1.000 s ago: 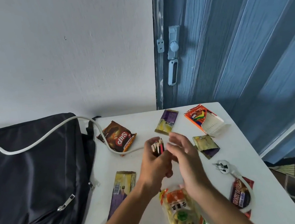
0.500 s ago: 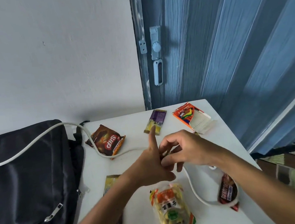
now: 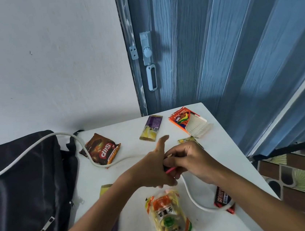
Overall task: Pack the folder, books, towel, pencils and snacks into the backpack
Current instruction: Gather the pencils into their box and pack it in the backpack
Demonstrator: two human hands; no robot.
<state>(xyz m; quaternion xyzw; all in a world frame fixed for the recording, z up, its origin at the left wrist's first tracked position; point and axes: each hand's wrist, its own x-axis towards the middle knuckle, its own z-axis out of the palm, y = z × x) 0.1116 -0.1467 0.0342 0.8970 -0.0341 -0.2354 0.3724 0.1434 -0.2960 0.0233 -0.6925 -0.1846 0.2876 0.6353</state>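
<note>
My left hand [image 3: 152,170] and my right hand [image 3: 190,158] meet over the middle of the white table [image 3: 130,131], both curled round a small bundle of coloured pencils [image 3: 170,170]. Only a pink shaft and a few tips show between the fingers. My left thumb sticks up. The orange pencil box [image 3: 181,119] lies open at the far right corner. The black backpack [image 3: 23,187] lies at the left, its zip shut. Snacks lie around: a brown Siip packet [image 3: 102,149], a purple-yellow bar [image 3: 152,127], a bag of sweets [image 3: 167,218] and a dark chocolate bar [image 3: 222,197].
A white cable [image 3: 84,146] runs over the backpack, across the table and under my hands to the chocolate bar. Another purple-yellow bar [image 3: 105,189] lies partly under my left forearm, and a gold packet [image 3: 186,140] peeks out behind my right hand. A blue folding door [image 3: 216,51] stands behind the table's right edge.
The pencil bundle, upright in my left hand a second ago, now lies sideways between both hands. My right hand has closed round it. My left thumb has lifted.
</note>
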